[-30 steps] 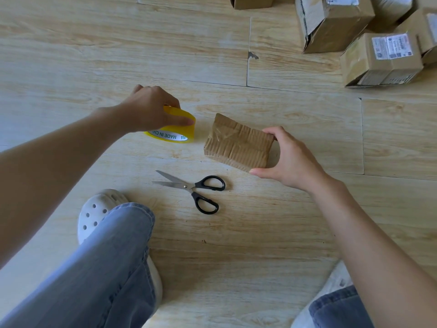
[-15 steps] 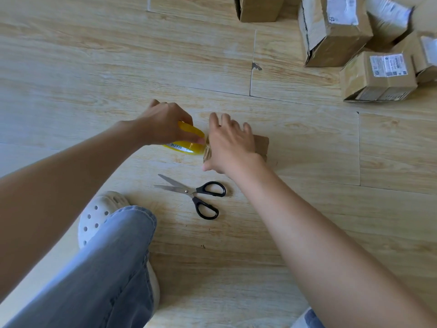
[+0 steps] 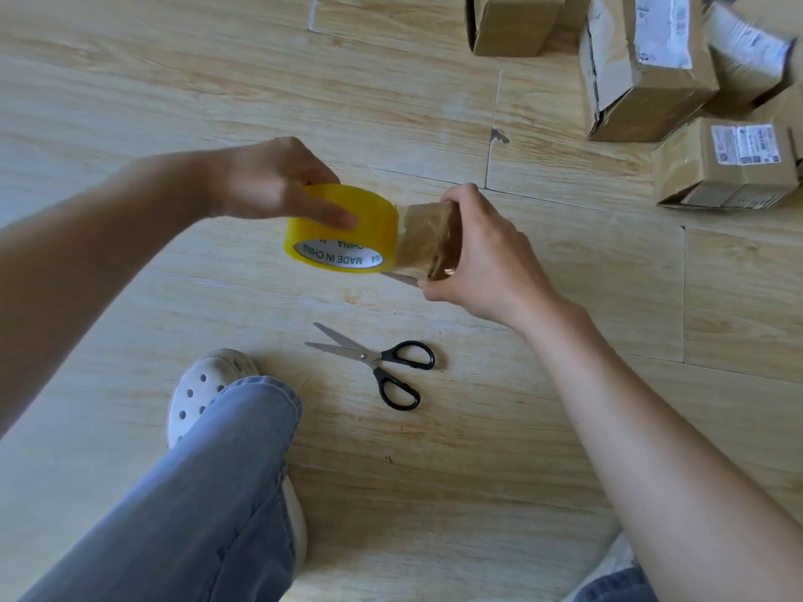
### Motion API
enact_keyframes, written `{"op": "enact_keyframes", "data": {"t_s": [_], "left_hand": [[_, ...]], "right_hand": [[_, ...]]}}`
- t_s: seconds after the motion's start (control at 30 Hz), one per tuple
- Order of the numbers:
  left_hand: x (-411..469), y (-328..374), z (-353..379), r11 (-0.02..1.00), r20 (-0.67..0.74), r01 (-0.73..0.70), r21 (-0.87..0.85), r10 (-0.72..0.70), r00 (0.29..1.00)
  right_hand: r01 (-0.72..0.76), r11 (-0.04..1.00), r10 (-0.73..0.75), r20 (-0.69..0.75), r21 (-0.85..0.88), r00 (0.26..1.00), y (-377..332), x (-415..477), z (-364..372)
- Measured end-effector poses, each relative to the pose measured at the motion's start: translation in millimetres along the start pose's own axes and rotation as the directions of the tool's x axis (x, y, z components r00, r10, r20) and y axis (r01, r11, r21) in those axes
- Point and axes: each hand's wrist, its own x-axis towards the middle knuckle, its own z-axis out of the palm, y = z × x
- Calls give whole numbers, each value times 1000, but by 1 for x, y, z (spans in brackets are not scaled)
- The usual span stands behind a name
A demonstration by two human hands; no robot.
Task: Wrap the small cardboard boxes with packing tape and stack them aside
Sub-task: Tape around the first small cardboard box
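Note:
My left hand [image 3: 269, 184] grips a yellow roll of packing tape [image 3: 343, 230] from above, lifted off the wooden floor. The roll touches the left side of a small brown cardboard box [image 3: 423, 239], glossy with tape. My right hand [image 3: 482, 254] holds that box from the right, fingers over its top and thumb under it. The box is raised off the floor and mostly covered by my right hand.
Black-handled scissors [image 3: 382, 362] lie open on the floor [image 3: 543, 406] below the box. Several taped and labelled cardboard boxes [image 3: 721, 167] are piled at the upper right. My left leg in jeans with a white clog [image 3: 204, 388] is at the lower left.
Both hands have lifted: the tape roll and the box have come up off the floor and now meet in the air. My right hand has shifted from the box's top to its right side.

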Motion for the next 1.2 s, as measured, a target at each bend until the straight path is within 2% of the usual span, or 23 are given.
{"op": "enact_keyframes", "data": {"t_s": [0.23, 0.37, 0.47, 0.57, 0.63, 0.87, 1.0, 1.2], "left_hand": [[-9, 7, 1, 952, -122, -70, 298, 110, 986], [-12, 0, -2, 918, -177, 7, 397, 69, 982], [-13, -1, -6, 942, -168, 41, 332, 17, 986], [-17, -4, -12, 989, -85, -15, 150, 28, 996], [-20, -5, -14, 993, -69, -37, 110, 45, 997], [-10, 0, -3, 950, -130, -64, 307, 109, 986], [-9, -11, -7, 900, -198, 26, 436, 67, 978], [-10, -11, -10, 920, -207, 38, 390, 48, 977]], "right_hand": [[40, 982, -40, -5, 187, 999, -2, -3, 5], [71, 965, -63, -40, 253, 997, -2, -1, 6], [76, 957, -66, -47, 281, 997, 2, -2, 6], [71, 951, -59, -48, 302, 997, 13, -7, 3], [65, 946, -55, -38, 319, 998, 18, -11, 2], [71, 913, -57, -48, 401, 997, 18, -19, 9], [43, 895, -33, -30, 443, 999, 23, -23, 7], [49, 897, -35, -39, 440, 999, 31, -25, 1]]}}
